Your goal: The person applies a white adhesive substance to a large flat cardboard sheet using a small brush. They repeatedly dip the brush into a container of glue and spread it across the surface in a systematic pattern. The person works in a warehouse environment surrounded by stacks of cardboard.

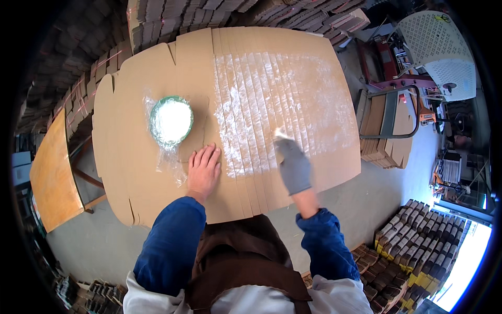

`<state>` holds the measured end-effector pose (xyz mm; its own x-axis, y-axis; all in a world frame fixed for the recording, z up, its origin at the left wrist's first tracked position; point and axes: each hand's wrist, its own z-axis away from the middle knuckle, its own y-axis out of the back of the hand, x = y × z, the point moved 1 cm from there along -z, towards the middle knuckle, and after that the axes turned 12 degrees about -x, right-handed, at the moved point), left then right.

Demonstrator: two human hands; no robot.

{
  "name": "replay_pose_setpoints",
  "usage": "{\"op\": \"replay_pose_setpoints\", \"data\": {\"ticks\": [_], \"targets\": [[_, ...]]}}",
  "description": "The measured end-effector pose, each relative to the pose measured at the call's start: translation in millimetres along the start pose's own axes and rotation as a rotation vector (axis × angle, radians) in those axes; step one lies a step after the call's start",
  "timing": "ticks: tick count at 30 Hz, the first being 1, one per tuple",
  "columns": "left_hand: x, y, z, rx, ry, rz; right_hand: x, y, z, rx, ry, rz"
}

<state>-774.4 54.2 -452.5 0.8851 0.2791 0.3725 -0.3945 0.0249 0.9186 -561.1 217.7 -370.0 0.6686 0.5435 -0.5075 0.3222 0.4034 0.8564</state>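
Observation:
Overlapping sheets of brown cardboard [133,172] lie before me, their edges stepped in narrow strips toward the right. White, glossy smears, apparently glue [246,104], cover those strips and much of the right side. My left hand [204,171] is bare and rests flat on the cardboard, fingers stretched out. Just beyond it stands a round green-rimmed tub [172,121] of white stuff, with crumpled clear film around it. My right hand [294,166], in a grey glove and slightly blurred, is closed over the smeared strips. A small white tip shows past its fingers; the rest is hidden.
Bundled cardboard stacks [172,21] rise behind the work surface. An orange-brown board [55,175] leans at the left. On the right stands a trolley with a metal handle [389,115] and cardboard on it. More stacked bundles [418,235] sit at the lower right.

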Motion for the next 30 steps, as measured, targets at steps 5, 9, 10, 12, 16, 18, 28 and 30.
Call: {"op": "replay_pose_setpoints", "data": {"ticks": [5, 9, 10, 12, 16, 18, 28, 30], "targets": [[3.4, 0.4, -0.2, -0.008, -0.019, -0.037, 45.7, -3.9, -46.3, -0.022, -0.028, 0.203], [2.3, -1.2, -2.2, -0.028, -0.007, -0.036, 22.1, -5.9, -54.5, 0.053, 0.103, 0.17], [2.3, -0.3, 1.4, -0.031, -0.004, -0.035, 2.6, -16.5, -45.6, 0.046, 0.215, 0.176], [2.2, 2.5, -0.9, -0.029, -0.01, -0.034, 2.3, -14.0, -57.6, -0.103, 0.149, 0.139], [2.2, 0.8, 0.0, -0.023, -0.015, -0.001, 84.2, 35.6, -130.0, -0.001, -0.24, 0.221], [1.0, 0.3, -1.6, -0.026, -0.027, 0.019, 59.5, 28.5, -144.0, 0.085, -0.052, 0.206], [2.6, 2.5, -3.4, -0.056, 0.011, -0.022, 69.8, 30.5, -228.3, 0.053, -0.005, 0.287], [2.0, 5.0, -1.5, -0.044, 0.012, -0.027, 20.9, 3.6, -212.5, 0.126, 0.272, 0.25]]}}
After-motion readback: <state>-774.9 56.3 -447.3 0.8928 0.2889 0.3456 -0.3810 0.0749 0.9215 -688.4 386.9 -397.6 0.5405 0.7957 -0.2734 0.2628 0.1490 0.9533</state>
